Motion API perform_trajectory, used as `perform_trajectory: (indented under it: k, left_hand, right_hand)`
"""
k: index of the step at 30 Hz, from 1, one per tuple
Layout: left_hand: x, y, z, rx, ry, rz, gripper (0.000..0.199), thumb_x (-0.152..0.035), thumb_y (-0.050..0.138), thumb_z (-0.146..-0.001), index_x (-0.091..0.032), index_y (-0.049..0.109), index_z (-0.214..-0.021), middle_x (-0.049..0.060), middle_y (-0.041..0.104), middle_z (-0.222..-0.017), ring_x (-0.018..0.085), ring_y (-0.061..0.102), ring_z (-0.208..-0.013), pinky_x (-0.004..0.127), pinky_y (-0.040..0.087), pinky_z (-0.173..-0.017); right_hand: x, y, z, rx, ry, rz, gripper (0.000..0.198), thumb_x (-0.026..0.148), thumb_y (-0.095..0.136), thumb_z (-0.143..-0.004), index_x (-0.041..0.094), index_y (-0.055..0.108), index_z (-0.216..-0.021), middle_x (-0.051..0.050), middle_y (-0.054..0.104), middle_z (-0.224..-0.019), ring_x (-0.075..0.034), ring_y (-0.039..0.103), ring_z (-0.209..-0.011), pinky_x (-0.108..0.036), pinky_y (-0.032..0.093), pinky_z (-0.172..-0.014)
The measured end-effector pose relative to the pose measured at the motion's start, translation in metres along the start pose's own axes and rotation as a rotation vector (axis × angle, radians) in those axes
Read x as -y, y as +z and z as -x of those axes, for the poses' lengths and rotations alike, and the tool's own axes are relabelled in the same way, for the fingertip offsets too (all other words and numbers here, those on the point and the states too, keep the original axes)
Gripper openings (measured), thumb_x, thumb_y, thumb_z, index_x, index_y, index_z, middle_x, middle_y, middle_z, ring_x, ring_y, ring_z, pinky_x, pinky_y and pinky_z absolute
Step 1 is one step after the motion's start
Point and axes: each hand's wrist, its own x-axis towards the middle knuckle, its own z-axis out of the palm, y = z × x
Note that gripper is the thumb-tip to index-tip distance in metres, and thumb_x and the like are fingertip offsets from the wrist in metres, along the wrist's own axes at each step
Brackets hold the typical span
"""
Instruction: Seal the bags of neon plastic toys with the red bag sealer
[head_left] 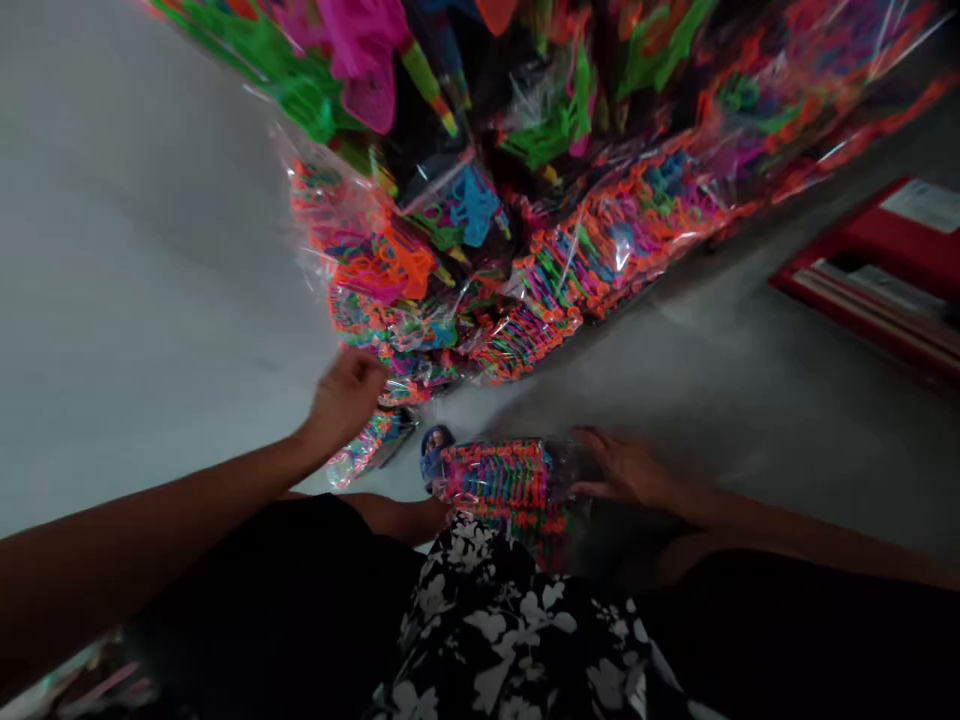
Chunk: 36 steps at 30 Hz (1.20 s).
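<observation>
A clear bag (499,472) packed with rows of neon plastic pieces lies in front of my lap, over more of the same pieces. My right hand (626,468) is at the right end of this bag, thumb and fingers on either side of its loose film. Raised on the left, my left hand (349,390) has its fingers curled in beside the stacked bags (412,365); whatever may be in them is hidden. Below it, a smaller bag of colourful pieces (367,445) rests on the floor. The kind of the pieces is too blurred to tell.
A large heap of clear bags with neon pieces (600,240) rises ahead, close to the camera. On the right lies a red box or folder (892,250) with papers. The pale floor (150,300) shows on the left. One foot in a blue shoe (435,445) is near the bag.
</observation>
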Motion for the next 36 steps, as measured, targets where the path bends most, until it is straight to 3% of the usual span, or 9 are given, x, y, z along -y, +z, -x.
perform_trajectory:
  k: [3,6,11,16,21,25,29,32,36]
  left_hand:
    - [0.009,0.043,0.05,0.464,0.296,-0.246,0.053,-0.05,0.066,-0.089,-0.019,0.061,-0.131,0.014,0.07,-0.131,0.029,0.069,-0.114,0.046,0.056,-0.102]
    - [-0.004,0.085,0.074,0.674,0.524,-0.323,0.082,-0.054,0.072,-0.089,-0.022,0.042,-0.158,0.018,0.049,-0.162,0.034,0.05,-0.147,0.05,0.043,-0.12]
    - [-0.052,0.14,0.076,0.58,0.654,-0.28,0.142,-0.079,0.086,-0.062,-0.02,0.016,-0.17,0.026,0.032,-0.17,0.043,0.032,-0.158,0.059,0.032,-0.127]
    - [-0.117,0.177,0.064,0.327,0.867,-0.084,0.15,-0.084,0.084,-0.059,-0.019,0.008,-0.17,0.027,0.035,-0.167,0.044,0.035,-0.156,0.064,0.033,-0.127]
    - [-0.186,0.206,0.062,0.11,0.871,0.051,0.135,-0.077,0.086,-0.064,-0.014,0.02,-0.164,0.028,0.045,-0.157,0.047,0.044,-0.149,0.065,0.042,-0.122]
    - [-0.224,0.22,0.065,0.061,0.751,0.198,0.084,-0.053,0.074,-0.089,-0.016,0.038,-0.155,0.024,0.057,-0.145,0.041,0.055,-0.139,0.06,0.048,-0.117]
    - [-0.247,0.219,0.05,0.15,0.909,0.276,0.033,-0.036,0.055,-0.102,-0.024,0.063,-0.131,0.013,0.071,-0.13,0.03,0.064,-0.128,0.054,0.047,-0.119]
    - [-0.257,0.215,0.033,0.184,0.973,0.326,0.028,-0.029,0.046,-0.105,-0.025,0.072,-0.116,0.008,0.076,-0.118,0.024,0.068,-0.118,0.047,0.05,-0.115]
    - [-0.262,0.211,0.023,0.181,0.895,0.356,0.03,-0.038,0.049,-0.106,-0.024,0.073,-0.115,0.008,0.076,-0.115,0.023,0.069,-0.114,0.043,0.054,-0.107]
  right_hand:
    - [0.001,0.006,-0.021,-0.007,-0.138,0.026,0.065,0.054,0.063,-0.099,0.02,0.053,-0.152,-0.021,0.051,-0.157,-0.034,0.069,-0.119,-0.049,0.058,-0.099]
    - [0.001,-0.003,-0.038,0.059,-0.276,-0.047,0.032,0.035,0.049,-0.107,0.018,0.072,-0.122,-0.015,0.068,-0.134,-0.026,0.072,-0.106,-0.04,0.057,-0.095]
    - [0.011,-0.061,-0.043,-0.02,-0.308,-0.339,0.039,0.041,0.041,-0.11,0.017,0.071,-0.1,-0.009,0.072,-0.098,-0.019,0.066,-0.092,-0.031,0.052,-0.086]
    - [0.033,-0.148,-0.032,-0.125,-0.195,-0.386,0.044,0.047,0.041,-0.109,0.018,0.061,-0.083,0.001,0.059,-0.075,-0.013,0.05,-0.069,-0.026,0.04,-0.069]
    - [0.048,-0.204,-0.01,-0.376,0.01,-0.346,0.046,0.044,0.043,-0.109,0.018,0.058,-0.074,0.002,0.054,-0.068,-0.011,0.044,-0.065,-0.026,0.032,-0.064]
    - [0.053,-0.227,0.016,-0.507,0.093,-0.248,0.049,0.045,0.05,-0.107,0.017,0.057,-0.067,0.003,0.05,-0.062,-0.01,0.04,-0.061,-0.026,0.027,-0.061]
    - [0.041,-0.249,0.065,-0.59,0.066,-0.275,0.046,0.051,0.05,-0.107,0.018,0.067,-0.08,0.002,0.059,-0.069,-0.011,0.051,-0.064,-0.022,0.038,-0.063]
    - [0.021,-0.258,0.117,-0.699,0.038,-0.255,0.041,0.058,0.059,-0.102,0.02,0.073,-0.102,-0.007,0.073,-0.107,-0.02,0.068,-0.1,-0.03,0.054,-0.088]
    - [-0.003,-0.247,0.16,-0.664,0.025,-0.123,0.045,0.058,0.073,-0.093,0.026,0.075,-0.124,-0.01,0.045,-0.163,-0.033,0.043,-0.151,-0.051,0.042,-0.122]
